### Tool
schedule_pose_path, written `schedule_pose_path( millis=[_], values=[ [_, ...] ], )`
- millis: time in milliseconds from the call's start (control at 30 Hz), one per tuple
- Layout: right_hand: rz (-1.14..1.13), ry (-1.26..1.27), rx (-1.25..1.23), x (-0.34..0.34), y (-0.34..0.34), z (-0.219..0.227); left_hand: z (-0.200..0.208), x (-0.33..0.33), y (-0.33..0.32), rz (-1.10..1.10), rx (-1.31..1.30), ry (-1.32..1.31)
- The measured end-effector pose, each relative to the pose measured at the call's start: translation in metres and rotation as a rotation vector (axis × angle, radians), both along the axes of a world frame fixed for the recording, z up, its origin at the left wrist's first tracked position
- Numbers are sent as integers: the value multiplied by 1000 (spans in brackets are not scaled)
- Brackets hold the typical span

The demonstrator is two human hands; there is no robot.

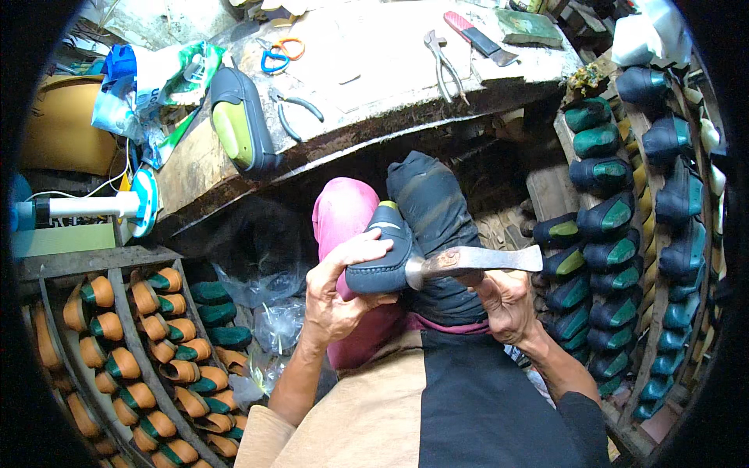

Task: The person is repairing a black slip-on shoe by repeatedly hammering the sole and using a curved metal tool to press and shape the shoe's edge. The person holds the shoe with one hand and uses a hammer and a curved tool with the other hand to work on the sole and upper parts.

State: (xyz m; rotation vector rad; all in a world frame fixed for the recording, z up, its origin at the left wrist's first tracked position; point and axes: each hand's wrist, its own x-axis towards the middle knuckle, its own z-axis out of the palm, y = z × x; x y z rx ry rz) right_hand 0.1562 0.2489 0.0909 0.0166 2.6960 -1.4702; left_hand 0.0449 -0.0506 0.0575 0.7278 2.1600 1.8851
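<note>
Above my lap I hold a dark shoe (382,261) with a small lime-green patch at its far end. My left hand (331,285) is closed around its near end, thumb on top and the other fingers partly hidden beneath. In my right hand (509,303) is a metal hammer (484,260), its handle mostly hidden behind the head and my fingers. The round face of the hammer is at the right side of the shoe and seems to touch it. My knees, one in pink cloth (343,207) and one in dark cloth (433,195), lie just beyond.
A worn workbench (374,47) ahead bears another dark-and-green shoe (240,121), scissors (277,56), cutting pliers (292,113), pincers (446,69) and a red-handled blade (477,37). Racks of orange-brown shoes (144,296) stand left, racks of dark-green shoes (612,210) right.
</note>
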Motion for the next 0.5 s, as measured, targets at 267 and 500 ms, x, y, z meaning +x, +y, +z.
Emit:
schedule_pose_path(
  millis=[267, 500],
  values=[
    [88, -9, 43, -25, 27, 19, 7, 4, 26, 10, -104, 37],
    [196, 297, 159, -49, 57, 55, 4, -1, 44, 4, -196, 186]
  ],
)
